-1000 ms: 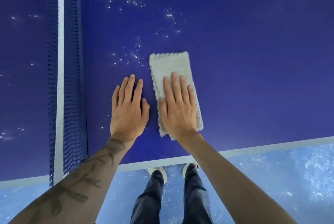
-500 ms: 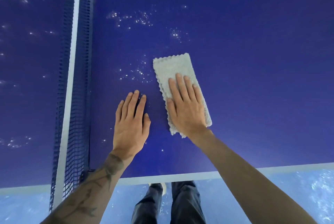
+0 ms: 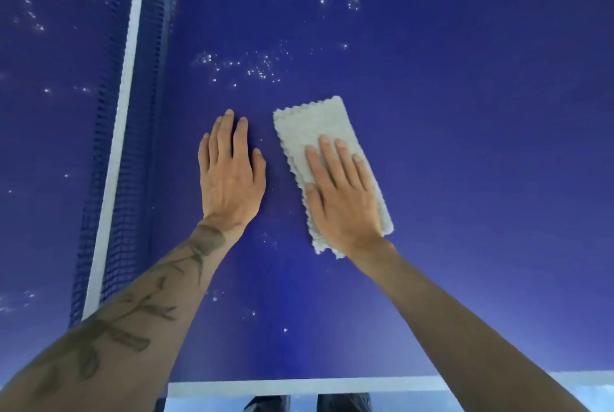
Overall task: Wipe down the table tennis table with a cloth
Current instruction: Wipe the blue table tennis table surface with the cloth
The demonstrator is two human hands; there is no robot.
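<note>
Cloth (image 3: 312,126), pale and folded, lies flat on the blue table tennis table (image 3: 465,179) under the right hand (image 3: 342,209), fingers straight, slightly spread. Left hand (image 3: 229,182) rests flat beside it, fingers together. Net (image 3: 139,146) stands left; bright specks (image 3: 262,71) glint ahead

- Deep blue counter (image 3: 481,179), white-edged, flecked with bright specks toward the far side.
- Pale scallop-edged cloth (image 3: 314,124), folded oblong, flat, slightly slanted, nearer the near edge.

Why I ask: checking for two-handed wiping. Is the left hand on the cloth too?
No, the left hand lies flat on the bare table beside the cloth, apart from it.
</note>
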